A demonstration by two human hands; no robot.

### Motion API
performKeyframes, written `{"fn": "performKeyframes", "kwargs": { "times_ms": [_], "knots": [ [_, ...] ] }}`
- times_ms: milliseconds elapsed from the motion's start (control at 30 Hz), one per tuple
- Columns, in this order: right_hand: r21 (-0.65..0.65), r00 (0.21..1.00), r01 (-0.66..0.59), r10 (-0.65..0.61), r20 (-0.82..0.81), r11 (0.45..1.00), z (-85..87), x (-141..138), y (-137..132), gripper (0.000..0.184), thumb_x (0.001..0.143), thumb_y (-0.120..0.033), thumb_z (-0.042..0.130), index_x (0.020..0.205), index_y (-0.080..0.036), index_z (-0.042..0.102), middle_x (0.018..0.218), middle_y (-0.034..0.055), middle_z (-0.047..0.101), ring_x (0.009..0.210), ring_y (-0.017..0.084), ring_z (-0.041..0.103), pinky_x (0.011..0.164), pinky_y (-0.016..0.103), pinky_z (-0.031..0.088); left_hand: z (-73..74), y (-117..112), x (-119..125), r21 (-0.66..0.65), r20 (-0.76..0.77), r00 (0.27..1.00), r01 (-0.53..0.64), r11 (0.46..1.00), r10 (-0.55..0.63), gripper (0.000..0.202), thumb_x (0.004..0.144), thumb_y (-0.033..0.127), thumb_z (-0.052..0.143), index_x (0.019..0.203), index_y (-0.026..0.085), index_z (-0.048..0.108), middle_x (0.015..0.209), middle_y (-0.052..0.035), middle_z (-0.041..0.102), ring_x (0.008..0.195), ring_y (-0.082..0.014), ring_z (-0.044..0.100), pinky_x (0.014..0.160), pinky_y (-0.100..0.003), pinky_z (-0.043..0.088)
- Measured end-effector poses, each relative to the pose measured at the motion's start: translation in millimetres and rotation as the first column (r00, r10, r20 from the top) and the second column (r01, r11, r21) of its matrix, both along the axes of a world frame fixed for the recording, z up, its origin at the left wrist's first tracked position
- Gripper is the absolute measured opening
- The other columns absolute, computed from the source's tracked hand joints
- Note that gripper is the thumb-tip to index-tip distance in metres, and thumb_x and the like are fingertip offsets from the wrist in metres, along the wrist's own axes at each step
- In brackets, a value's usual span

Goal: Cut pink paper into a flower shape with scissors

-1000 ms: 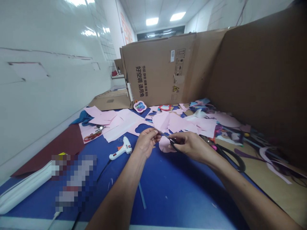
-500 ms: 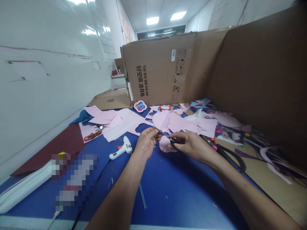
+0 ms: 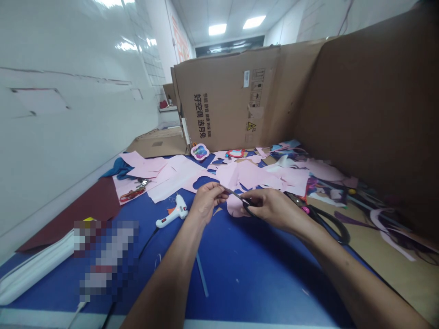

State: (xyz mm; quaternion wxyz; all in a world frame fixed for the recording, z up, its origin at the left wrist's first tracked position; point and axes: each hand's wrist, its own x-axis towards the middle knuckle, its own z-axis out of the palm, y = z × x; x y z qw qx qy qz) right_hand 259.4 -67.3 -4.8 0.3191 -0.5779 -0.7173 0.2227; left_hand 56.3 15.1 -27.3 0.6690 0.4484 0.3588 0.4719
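My right hand (image 3: 274, 208) grips the dark handles of a pair of scissors (image 3: 236, 193), whose blades point left toward my other hand. With thumb and fingers pinched together, my left hand (image 3: 208, 201) is at the blade tips; whatever is between its fingers is too small to make out. Below the scissors lies a pink scalloped felt-like piece (image 3: 235, 208), partly covered by my right fingers. A small tan scrap (image 3: 217, 211) lies on the blue table (image 3: 240, 265) just beneath my left hand.
Left of my forearm rests a white glue gun (image 3: 173, 212) with a cord. Pink cut sheets (image 3: 260, 174) spread behind my hands. A larger pair of black-handled scissors (image 3: 331, 224) lies at the right. A cardboard wall (image 3: 226, 100) closes off the back; a flower-shaped ornament (image 3: 200, 151) leans there.
My left hand has shifted slightly left, away from the scissors, and the small tan scrap below it now shows. My right hand still holds the scissors in nearly the same place.
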Motion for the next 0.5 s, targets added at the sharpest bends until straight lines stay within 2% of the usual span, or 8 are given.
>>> {"fn": "performKeyframes", "kwargs": {
  "times_ms": [200, 500],
  "knots": [
    [-0.002, 0.999, 0.016, -0.016, 0.043, 1.000, 2.6, -0.3, -0.4, 0.031, 0.085, -0.027, 0.067, 0.111, -0.028, 0.082, 0.086, 0.0009, 0.078, 0.074, 0.019, 0.066, 0.062, 0.026, 0.042, -2.6, -1.5, 4.6, -0.048, 0.102, 0.995, -0.012, 0.999, 0.017, 0.019, 0.066, 0.019, 0.082, 0.076, 0.015, 0.066, 0.070, -0.0039, 0.070, 0.064, -0.0129, 0.066, 0.066, -0.024, 0.053],
    [0.016, 0.997, 0.022, -0.023, 0.068, 1.000, 6.7, -2.6, -2.9, 0.031, 0.085, -0.027, 0.066, 0.112, -0.029, 0.081, 0.085, 0.0000, 0.076, 0.074, 0.018, 0.064, 0.062, 0.026, 0.040, -4.1, -1.0, 6.3, -0.059, 0.124, 0.992, 0.011, 0.998, -0.004, 0.020, 0.068, 0.019, 0.082, 0.078, 0.016, 0.065, 0.070, -0.0042, 0.069, 0.065, -0.0132, 0.066, 0.066, -0.025, 0.053]
  ]
}}
